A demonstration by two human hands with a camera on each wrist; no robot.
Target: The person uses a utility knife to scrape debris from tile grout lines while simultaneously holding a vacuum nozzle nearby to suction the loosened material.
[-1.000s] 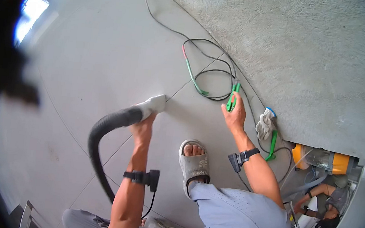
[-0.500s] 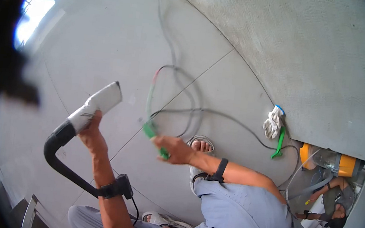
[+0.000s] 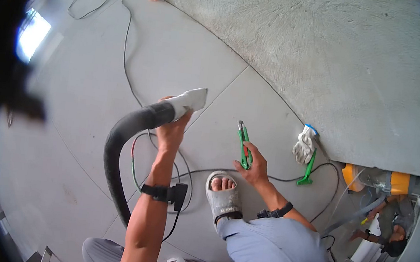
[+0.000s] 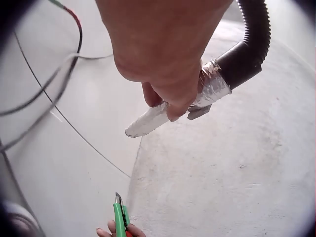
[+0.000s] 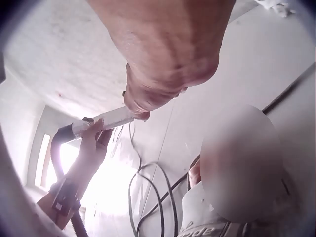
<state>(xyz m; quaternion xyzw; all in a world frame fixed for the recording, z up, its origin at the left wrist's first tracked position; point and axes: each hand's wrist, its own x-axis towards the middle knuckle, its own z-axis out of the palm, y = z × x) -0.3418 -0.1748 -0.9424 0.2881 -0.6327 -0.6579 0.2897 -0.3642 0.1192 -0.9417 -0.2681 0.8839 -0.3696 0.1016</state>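
My left hand (image 3: pixel 171 131) grips a white, tape-wrapped nozzle (image 3: pixel 191 100) on a black ribbed hose (image 3: pixel 122 139), held over the floor tiles. In the left wrist view the fingers of the left hand (image 4: pixel 163 64) curl round the nozzle (image 4: pixel 148 122), by its silvery tape. To the right, my right hand (image 3: pixel 254 167) holds a green cutter knife (image 3: pixel 244 146), its blade end pointing up and away. The right wrist view shows the back of the right hand (image 5: pixel 163 74), which hides most of the knife.
Dark cable (image 3: pixel 211 170) loops over the floor beneath the hose and past a sandalled foot (image 3: pixel 223 196). White gloves (image 3: pixel 304 145) and a green tool (image 3: pixel 307 172) lie by the concrete wall (image 3: pixel 330 56). A yellow machine (image 3: pixel 399 183) and another person (image 3: pixel 397 222) are at the right.
The left hand with the nozzle swung left, then back right and up. The right hand moved left across the cable, then back right with the knife. The looped cable now lies further left and lower.
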